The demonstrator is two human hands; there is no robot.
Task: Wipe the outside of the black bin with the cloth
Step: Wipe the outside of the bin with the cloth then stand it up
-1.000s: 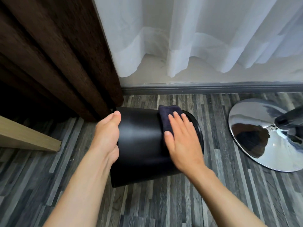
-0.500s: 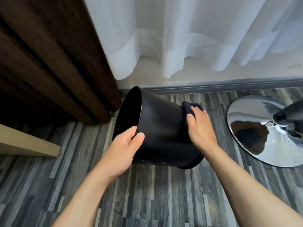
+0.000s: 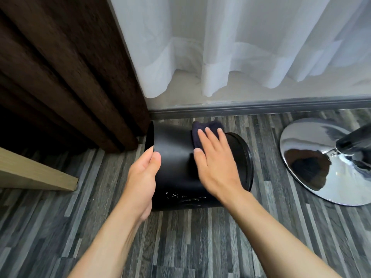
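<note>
Black bin (image 3: 176, 157) on side (mouth left), cloth (image 3: 202, 133) atop.

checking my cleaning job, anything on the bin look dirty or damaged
Yes: the round black plastic bin, lying on its side, has whitish specks and a streak low on its near wall. The dark cloth under the right hand is higher up, away from them.

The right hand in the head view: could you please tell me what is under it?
A dark cloth lies under the right hand, pressed flat on the black bin wall. Only its far edge shows; the rest is covered by the palm.
</note>
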